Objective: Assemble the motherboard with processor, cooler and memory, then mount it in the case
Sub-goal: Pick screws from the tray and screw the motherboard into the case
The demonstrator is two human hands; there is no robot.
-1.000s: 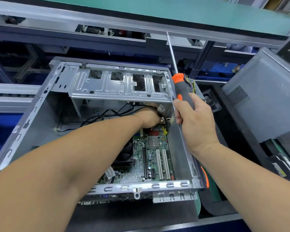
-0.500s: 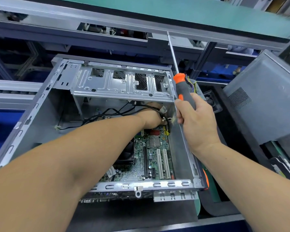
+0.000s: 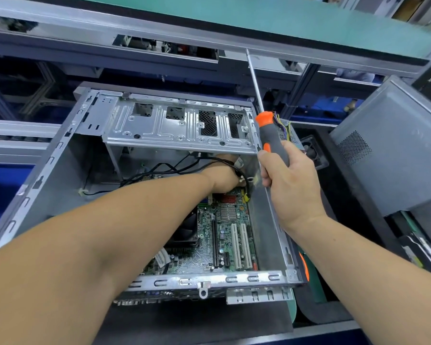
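Now I see the open case [image 3: 47, 175] lying on the dark worktop [image 3: 197, 327], its open side facing up at me. A grey side panel [image 3: 393, 155] leans well off to the right of it. Inside the case, the motherboard [image 3: 222, 240] lies flat on the floor, near the right wall, with the black cooler [image 3: 184, 232] on its left part. Above its far end spans the drive cage [image 3: 179, 125]. My left hand [image 3: 222, 178] reaches under that cage among the black cables [image 3: 159, 170]; its fingers are hidden, so I cannot tell their state. My right hand [image 3: 289, 185] grips the screwdriver [image 3: 271, 135] by its grey and orange handle, fingers wrapped round it, shaft pointing up and away, over the right wall of the case.
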